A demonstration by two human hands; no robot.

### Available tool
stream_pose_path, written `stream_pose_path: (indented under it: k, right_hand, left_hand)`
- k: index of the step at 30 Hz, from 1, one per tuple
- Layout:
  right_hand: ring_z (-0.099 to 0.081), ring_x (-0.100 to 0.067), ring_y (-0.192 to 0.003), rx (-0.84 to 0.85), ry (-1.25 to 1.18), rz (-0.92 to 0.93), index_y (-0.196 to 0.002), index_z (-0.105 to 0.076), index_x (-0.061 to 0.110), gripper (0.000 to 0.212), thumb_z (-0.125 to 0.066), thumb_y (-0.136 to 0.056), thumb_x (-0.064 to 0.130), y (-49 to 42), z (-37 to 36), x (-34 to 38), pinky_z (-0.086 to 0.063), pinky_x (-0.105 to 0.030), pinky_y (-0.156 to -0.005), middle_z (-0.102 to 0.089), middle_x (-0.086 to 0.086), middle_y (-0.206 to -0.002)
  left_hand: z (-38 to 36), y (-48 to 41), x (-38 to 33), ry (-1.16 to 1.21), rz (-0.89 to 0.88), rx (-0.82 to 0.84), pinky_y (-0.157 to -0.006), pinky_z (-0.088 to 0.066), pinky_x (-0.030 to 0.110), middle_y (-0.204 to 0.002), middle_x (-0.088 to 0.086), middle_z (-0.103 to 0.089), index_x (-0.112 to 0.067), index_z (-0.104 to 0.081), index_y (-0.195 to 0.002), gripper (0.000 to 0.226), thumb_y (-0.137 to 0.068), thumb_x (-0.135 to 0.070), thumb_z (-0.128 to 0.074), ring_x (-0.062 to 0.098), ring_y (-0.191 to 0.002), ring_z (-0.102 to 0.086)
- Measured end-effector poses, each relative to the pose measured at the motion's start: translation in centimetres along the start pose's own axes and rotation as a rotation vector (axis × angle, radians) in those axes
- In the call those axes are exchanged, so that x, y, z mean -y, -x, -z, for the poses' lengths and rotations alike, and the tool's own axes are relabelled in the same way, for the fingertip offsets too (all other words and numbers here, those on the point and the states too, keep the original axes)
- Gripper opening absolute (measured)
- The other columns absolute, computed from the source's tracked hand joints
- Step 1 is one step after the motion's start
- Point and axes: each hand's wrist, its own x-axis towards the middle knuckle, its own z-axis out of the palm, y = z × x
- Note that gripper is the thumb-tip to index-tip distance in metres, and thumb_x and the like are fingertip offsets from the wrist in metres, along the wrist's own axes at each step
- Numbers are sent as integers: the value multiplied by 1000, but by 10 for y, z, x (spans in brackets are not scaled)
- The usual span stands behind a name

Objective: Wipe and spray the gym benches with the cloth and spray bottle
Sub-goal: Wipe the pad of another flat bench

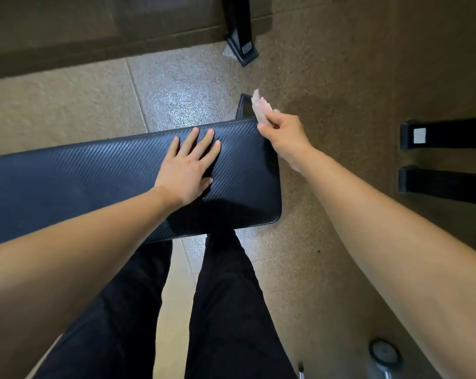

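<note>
Speckled floor (327, 77); left hand (187, 168) flat on woven-textured bench (94, 173)

Left hand (189, 165) flat, fingers straight, palm down on black textured bench pad (67, 176) near its right end; right hand (283, 135) pinches pale cloth (260, 108) above pad's far right corner, over speckled floor (327, 77); dark-trousered legs (225, 310) below.

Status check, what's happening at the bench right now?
Left hand flat on bench pad. Right hand pinching cloth by pad's far corner. Nothing seen blocking the pad.
</note>
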Motion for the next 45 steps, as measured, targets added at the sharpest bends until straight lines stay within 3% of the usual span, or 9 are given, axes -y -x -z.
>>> stream_pose_path:
  k: [5,7,11,14,17,27,33,38,45]
  right_hand:
    - [-43,-26,-140,112,469,189,-148,-52,28,59,-66,-91,22,-6,-10,8,-29,-27,-113,-46,-1,-156]
    - [-41,-27,-142,126,520,289,-152,-46,30,65,-63,-89,23,-6,-16,12,-36,-42,-115,-38,2,-161]
    - [-35,-26,-146,103,539,312,-152,-44,18,65,-67,-91,18,-3,-22,28,-32,-36,-118,-32,-6,-162]
    - [-50,-36,-127,58,732,303,-133,-61,13,41,-65,-94,25,-8,-30,37,-38,-39,-104,-52,-12,-141]
    - [-52,-37,-111,34,908,239,-124,-68,29,29,-61,-97,34,-12,-47,47,-40,-43,-95,-57,-8,-124]
    - [-55,-33,-107,8,938,202,-119,-67,26,34,-65,-89,41,-24,-131,70,-46,-43,-88,-55,-7,-119]
    - [-51,-29,-95,163,1020,411,-99,-73,27,10,-66,-93,32,-10,-190,104,-45,-37,-82,-56,-8,-110]
    - [-62,-28,-96,350,1097,541,-101,-73,22,14,-67,-89,17,-10,-235,141,-50,-34,-85,-59,-4,-104]
    - [-49,-7,-83,336,1064,597,-96,-75,28,18,-68,-89,13,-8,-313,176,-31,-17,-69,-48,16,-74]
  left_hand:
    - [3,2,6,38,-36,15,-126,-13,57,-173,3,-7,-22,-16,-164,102,-84,-50,-73,34,-159,-8]
    - [4,2,6,79,-24,4,-126,-13,55,-173,3,-11,-22,-21,-163,97,-85,-47,-73,33,-158,-10]
    - [8,9,10,296,76,-85,-122,-29,54,-166,10,-31,-16,-38,-157,83,-87,-36,-75,37,-153,-27]
    - [6,28,21,425,259,-162,-117,-35,53,-164,11,-36,-14,-42,-155,79,-87,-35,-75,38,-149,-32]
    - [0,53,47,448,459,-178,-115,-34,54,-164,9,-34,-16,-42,-154,79,-87,-40,-75,37,-148,-30]
    - [-25,135,131,644,1225,-8,-121,-14,68,-172,14,7,-25,-8,-164,117,-77,-71,-72,45,-156,0]
    - [-40,160,142,645,1087,46,-113,-34,65,-171,17,8,-30,3,-163,126,-73,-77,-70,47,-153,-7]
    - [-59,204,163,432,839,20,-105,-47,54,-171,14,-2,-32,-9,-164,111,-78,-73,-67,40,-144,-24]
    - [-78,244,196,610,610,-139,-99,-50,47,-172,1,-14,-29,-32,-161,91,-84,-49,-77,28,-146,-28]
